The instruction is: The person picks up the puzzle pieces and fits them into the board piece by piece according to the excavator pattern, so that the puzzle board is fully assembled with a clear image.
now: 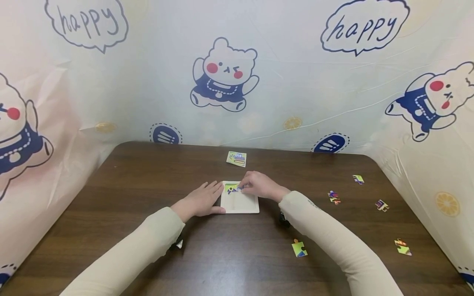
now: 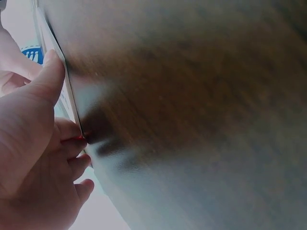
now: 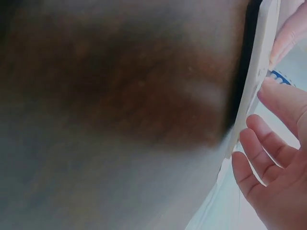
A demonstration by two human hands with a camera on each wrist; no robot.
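Note:
A white puzzle tray (image 1: 240,205) lies on the table with a green and blue puzzle piece (image 1: 230,188) in its far left corner. My left hand (image 1: 205,199) rests against the tray's left side, fingers straight and thumb at the near left corner. Over the far right part of the tray, my right hand (image 1: 259,186) pinches a puzzle piece, mostly hidden by the fingers, right beside the first piece. In the right wrist view, the thumb (image 3: 283,100) and fingers sit at the tray's edge (image 3: 254,62).
A square picture card (image 1: 236,159) lies beyond the tray. Loose puzzle pieces are spread to the right: one (image 1: 299,248) near my right forearm, others (image 1: 334,197), (image 1: 382,205) farther out, and one (image 1: 402,247) near the right edge. Behind the table (image 1: 148,176) hangs a patterned curtain (image 1: 289,82).

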